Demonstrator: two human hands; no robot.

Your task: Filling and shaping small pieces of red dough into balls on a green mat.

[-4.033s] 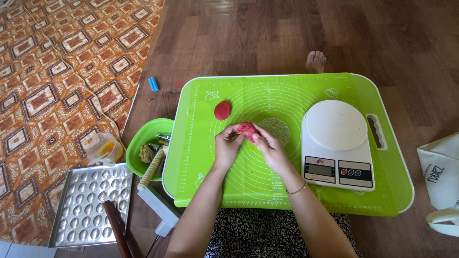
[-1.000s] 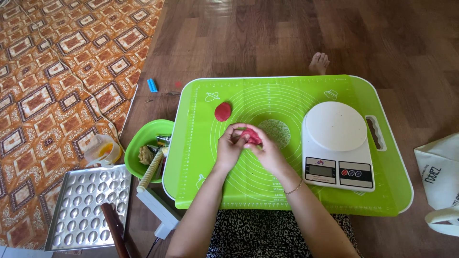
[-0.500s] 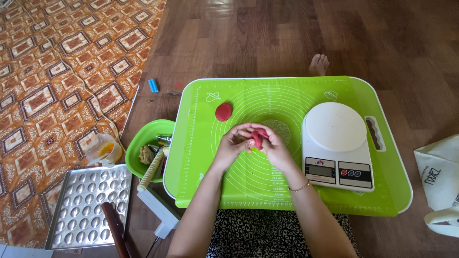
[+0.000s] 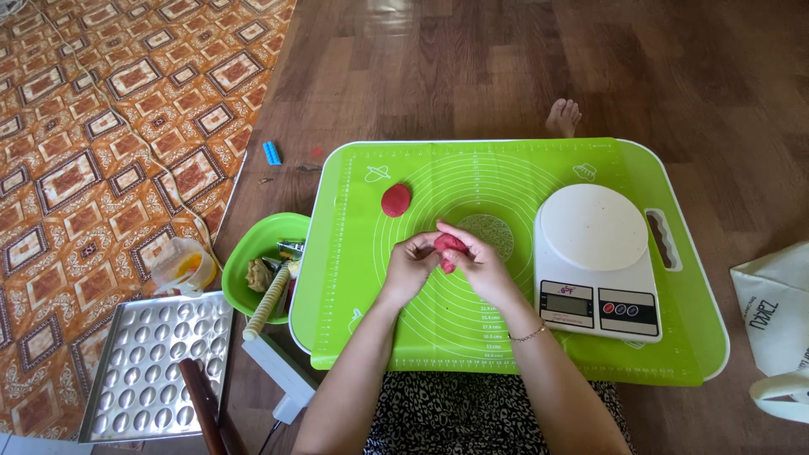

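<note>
Red dough lump (image 4: 451,245), pinched between the fingers of the left hand (image 4: 410,268) and right hand (image 4: 482,263) just above the green mat (image 4: 438,333), appeared soft, light and easily deformed, best cupped gently from both sides.

From my remote seat, the lump of red dough (image 4: 451,246) is mostly covered by my left hand (image 4: 410,268) and right hand (image 4: 482,268), so its shape escapes me. The white fabric bag (image 4: 779,324) is cut by the right edge, the dimpled metal tray (image 4: 147,362) by the bottom. Contents of the green plastic bowl (image 4: 271,238) are too small to identify.
</note>
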